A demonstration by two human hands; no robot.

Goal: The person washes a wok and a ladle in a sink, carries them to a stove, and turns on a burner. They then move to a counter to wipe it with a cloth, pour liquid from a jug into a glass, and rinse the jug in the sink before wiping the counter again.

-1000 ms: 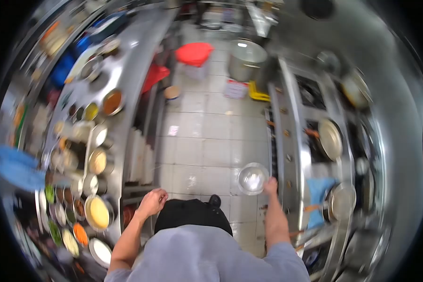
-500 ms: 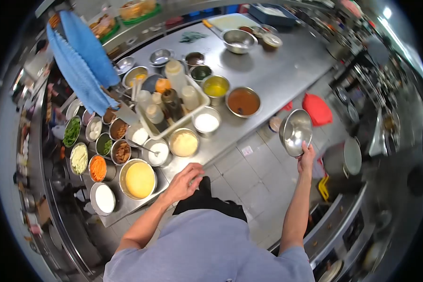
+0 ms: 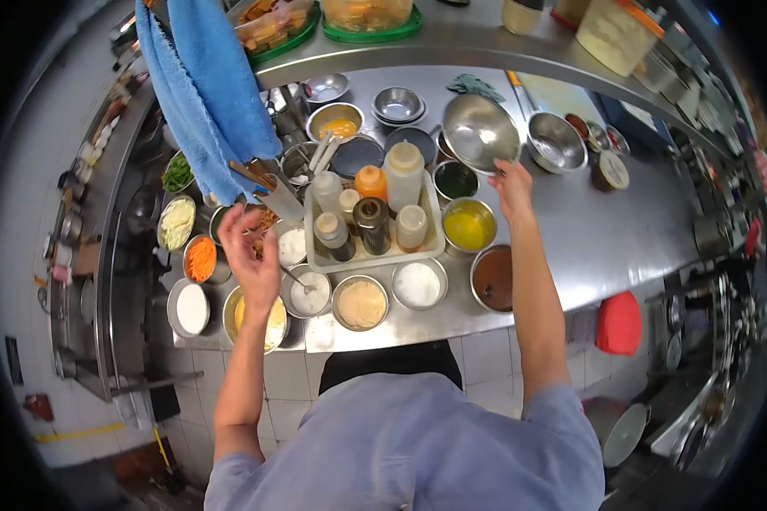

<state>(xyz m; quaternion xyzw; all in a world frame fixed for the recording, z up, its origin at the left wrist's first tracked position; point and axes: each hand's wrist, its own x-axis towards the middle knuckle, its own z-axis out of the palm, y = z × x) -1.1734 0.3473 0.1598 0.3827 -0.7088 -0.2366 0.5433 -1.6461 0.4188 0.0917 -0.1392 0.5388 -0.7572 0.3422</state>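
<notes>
A metal mixing bowl (image 3: 479, 128) is tilted in the grip of my right hand (image 3: 513, 189), its hollow side showing, above the back of the steel counter. Fingers apart, my left hand (image 3: 251, 255) is raised over the seasoning containers and holds nothing. Below it stand a pot of yellow liquid (image 3: 274, 328), partly covered by my forearm, and a container of white powder with a spoon (image 3: 308, 295). Close by are shredded carrot (image 3: 200, 259) and shredded pale vegetable (image 3: 177, 223). Between my hands sits a white basket (image 3: 382, 262) of squeeze bottles (image 3: 405, 183).
Blue towels (image 3: 217, 102) hang at the left from an overhead shelf (image 3: 477, 53) bearing food tubs. Along the counter (image 3: 588, 247) are a brown sauce bowl (image 3: 493, 278), a yellow oil pot (image 3: 469, 226) and another metal bowl (image 3: 556, 143). A red stool (image 3: 619, 324) stands on the floor.
I have turned to face the counter. My right hand has carried the metal bowl from over the floor to above the counter. My left hand has risen over the containers, fingers spreading.
</notes>
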